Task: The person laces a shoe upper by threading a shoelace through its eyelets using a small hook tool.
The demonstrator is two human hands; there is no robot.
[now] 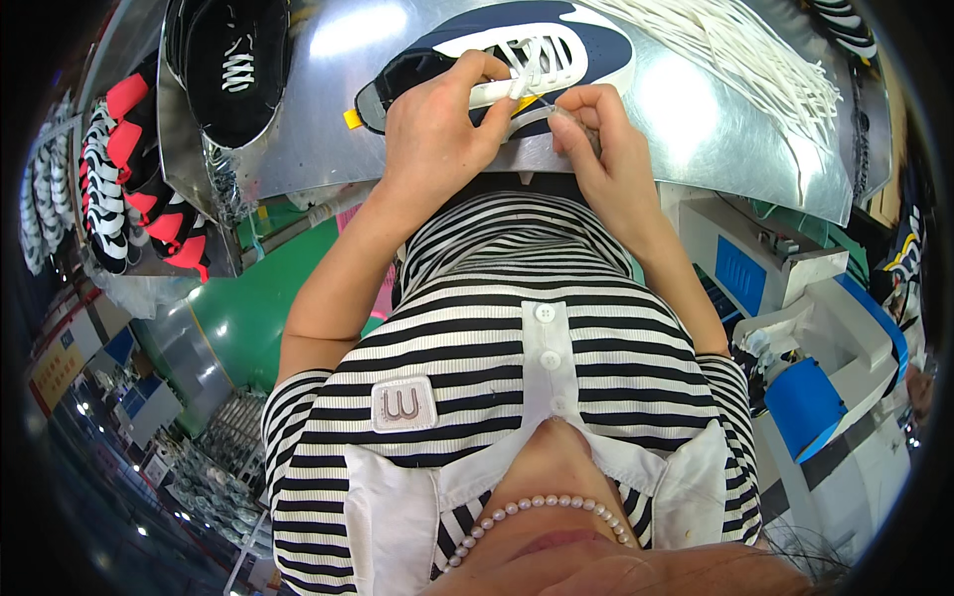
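A navy and white shoe upper [604,46] with a black lining lies on its side on the metal tabletop. A white shoelace [550,63] runs through several of its eyelets. My left hand [443,123] rests over the collar and holds a length of the lace by the eyelet row, between thumb and forefinger. Just right of it, my right hand [607,141] pinches the lace's loose part at the near edge of the shoe. The fingers partly cover the shoe's near side. A yellow tab [352,118] sticks out at the heel.
A bundle of loose white laces [734,59] lies on the metal tabletop [328,141] at the right. A black laced shoe [237,71] sits at the left, beside stacked black, white and red shoe parts [123,164]. A grey and blue machine [809,357] stands at my right.
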